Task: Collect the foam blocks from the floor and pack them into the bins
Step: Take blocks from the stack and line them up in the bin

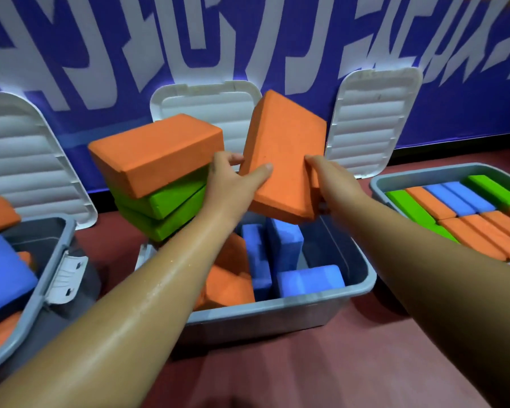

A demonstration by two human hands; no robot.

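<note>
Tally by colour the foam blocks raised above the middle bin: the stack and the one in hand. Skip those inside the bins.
Orange: 2, the top orange block of the stack and the held orange block, gripped by the left hand and right hand.
Green: 2, the upper green block and lower green block, stacked under the top one.
Total: 4.

three grey bins [277, 316], three white lids [189, 104], two hands [233, 179].
</note>
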